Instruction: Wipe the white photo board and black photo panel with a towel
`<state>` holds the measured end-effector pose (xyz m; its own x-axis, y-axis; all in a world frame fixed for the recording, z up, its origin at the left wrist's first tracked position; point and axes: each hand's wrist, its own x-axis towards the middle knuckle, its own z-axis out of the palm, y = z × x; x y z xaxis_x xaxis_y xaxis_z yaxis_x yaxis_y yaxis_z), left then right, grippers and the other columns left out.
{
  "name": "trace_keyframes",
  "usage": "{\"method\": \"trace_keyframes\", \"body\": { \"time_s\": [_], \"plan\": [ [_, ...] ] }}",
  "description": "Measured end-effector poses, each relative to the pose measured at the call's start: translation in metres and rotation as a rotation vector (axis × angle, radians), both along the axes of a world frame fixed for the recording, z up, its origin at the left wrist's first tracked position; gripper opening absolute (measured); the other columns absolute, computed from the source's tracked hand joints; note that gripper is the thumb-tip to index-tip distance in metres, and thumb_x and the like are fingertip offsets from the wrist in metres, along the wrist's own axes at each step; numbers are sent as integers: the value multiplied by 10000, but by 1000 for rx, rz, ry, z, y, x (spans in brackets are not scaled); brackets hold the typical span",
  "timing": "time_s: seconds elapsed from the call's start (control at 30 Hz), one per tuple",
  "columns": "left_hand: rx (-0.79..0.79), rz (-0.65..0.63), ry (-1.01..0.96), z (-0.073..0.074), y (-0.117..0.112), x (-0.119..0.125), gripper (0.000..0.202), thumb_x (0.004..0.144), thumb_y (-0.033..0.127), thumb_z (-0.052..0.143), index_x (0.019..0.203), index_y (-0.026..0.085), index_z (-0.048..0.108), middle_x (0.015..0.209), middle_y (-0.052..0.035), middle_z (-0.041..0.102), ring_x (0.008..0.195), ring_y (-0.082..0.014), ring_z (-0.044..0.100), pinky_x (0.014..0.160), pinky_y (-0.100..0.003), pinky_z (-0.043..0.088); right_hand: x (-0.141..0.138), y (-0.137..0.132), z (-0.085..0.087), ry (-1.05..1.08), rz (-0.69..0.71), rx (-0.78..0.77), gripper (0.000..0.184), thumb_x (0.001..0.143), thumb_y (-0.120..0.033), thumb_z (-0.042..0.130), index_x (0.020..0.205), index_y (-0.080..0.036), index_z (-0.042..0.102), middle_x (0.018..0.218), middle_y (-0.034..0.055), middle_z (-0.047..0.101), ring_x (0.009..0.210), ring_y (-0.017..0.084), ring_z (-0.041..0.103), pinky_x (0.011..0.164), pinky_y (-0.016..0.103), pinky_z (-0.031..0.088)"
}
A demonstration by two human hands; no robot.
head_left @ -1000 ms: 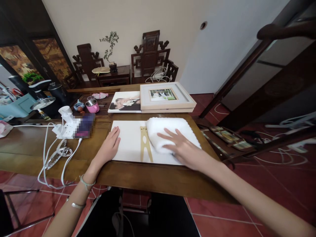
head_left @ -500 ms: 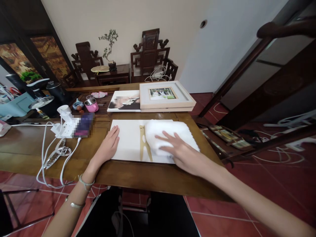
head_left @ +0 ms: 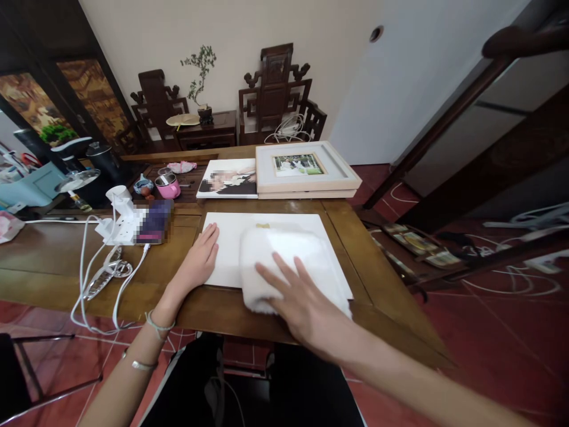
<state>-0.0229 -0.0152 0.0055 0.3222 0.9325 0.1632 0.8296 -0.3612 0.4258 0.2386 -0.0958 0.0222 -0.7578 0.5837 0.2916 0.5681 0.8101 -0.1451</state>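
1. Towel, white and fluffy, lies at lower centre of the frame, upon a white board and past its near edge; its longer axis seems to go left to right.
2. Right hand is nearer: towel is directly under its spread fingers, nothing pinched.
3. Left hand, fingers together, lies on the board's left end.
4. No brand, label or writing is readable.
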Motion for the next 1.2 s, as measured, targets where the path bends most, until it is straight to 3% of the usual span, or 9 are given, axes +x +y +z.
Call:
{"method": "trace_keyframes", "body": {
  "time_s": [0.1, 0.17, 0.37, 0.53, 0.63, 0.87, 0.97, 1.07, 1.2],
  "plan": [
    [-3, 3, -1, 1, 0, 1, 532, 944, 276, 273, 1416, 49, 365, 1533, -169, 294, 1440, -229, 225, 1186, -433, 175, 4, -27, 0, 14, 57, -33, 333, 820, -38, 435, 993, -190, 674, 1501, 162, 344, 1401, 432, 90, 1017, 745, 224],
    [-3, 3, 0, 1, 0, 1, 538, 943, 275, 269, 1416, 34, 361, 1533, -175, 290, 1440, -230, 222, 1186, -427, 175, 3, -24, 2, 0, 48, -55, 357, 798, -12, 433, 993, -187, 675, 1500, 161, 347, 1402, 426, 94, 1024, 737, 223],
    [14, -1, -16, -2, 0, 1, 523, 947, 274, 277, 1416, 60, 367, 1531, -167, 300, 1440, -233, 222, 1182, -440, 192, -12, 55, 19, -159, -115, -154, 627, 687, 107, 431, 1221, -168, 610, 1485, 148, 383, 1382, 443, 187, 1035, 710, 265],
    [19, 33, -11, -5, 1, 5, 520, 943, 251, 271, 1414, 50, 361, 1532, -183, 292, 1441, -250, 213, 1175, -453, 205, -27, 101, 28, -214, -179, -139, 590, 733, 79, 431, 1257, -145, 586, 1483, 156, 383, 1375, 453, 217, 1014, 705, 306],
    [5, 30, 1, -4, 2, 6, 524, 946, 251, 269, 1412, 28, 356, 1532, -197, 282, 1443, -252, 205, 1177, -443, 198, -28, 90, 24, -241, -167, -124, 580, 721, 85, 461, 1242, -131, 597, 1479, 180, 379, 1369, 472, 211, 1020, 712, 286],
    [2, 17, 5, -1, 0, 6, 515, 950, 252, 257, 1418, 61, 354, 1538, -175, 283, 1446, -239, 200, 1176, -450, 196, -17, -2, 14, -134, -23, -74, 441, 755, 58, 492, 1071, -188, 679, 1462, 173, 405, 1374, 458, 207, 1025, 728, 240],
    [-1, 6, 0, 0, 0, 5, 512, 948, 255, 267, 1419, 74, 358, 1537, -169, 289, 1445, -236, 201, 1178, -447, 191, -18, -19, 15, -165, 17, -107, 357, 762, 16, 534, 1008, -194, 686, 1480, 163, 380, 1363, 470, 230, 1010, 738, 247],
    [7, -6, -5, 0, 1, 3, 510, 950, 262, 273, 1421, 88, 358, 1535, -164, 295, 1444, -231, 206, 1177, -446, 194, -23, -7, 18, -227, -12, -139, 429, 751, 21, 533, 1088, -207, 670, 1484, 152, 380, 1361, 464, 244, 1016, 729, 256],
    [4, -17, 0, 0, 4, 3, 515, 952, 266, 270, 1428, 86, 349, 1536, -165, 291, 1444, -233, 209, 1173, -459, 198, -34, 48, 19, -272, -110, -86, 567, 742, 63, 480, 1236, -187, 607, 1491, 154, 371, 1377, 450, 214, 1045, 698, 247]
  ]
}}
